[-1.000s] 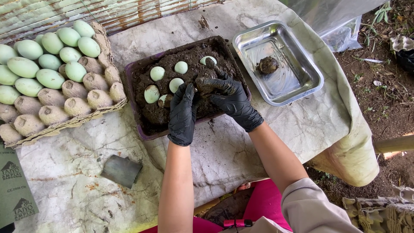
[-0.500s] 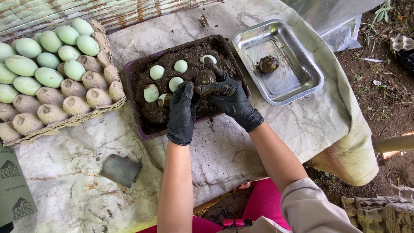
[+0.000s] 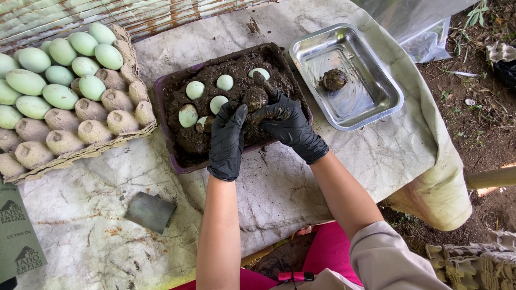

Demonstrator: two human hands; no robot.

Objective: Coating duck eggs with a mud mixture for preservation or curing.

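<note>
My black-gloved right hand cups a mud-coated egg over the purple tray of dark mud; my left hand presses alongside it, fingers loosely curled; I judge it fragile and slippery, best cradled around its middle.

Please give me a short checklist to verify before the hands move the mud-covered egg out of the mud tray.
1. Egg fully coated: mud-covered egg looks brown all over on the visible side; underside cannot tell.
2. Hold secure: right hand cups it, left hand touches beside it: ok.
3. Landing place free: metal tray holds one coated egg, with bare space around: ok.
4. Gloves intact: both black, no tear visible: ok.
5. Remaining eggs: pale eggs lie in the mud tray, uncoated: not ok.
</note>
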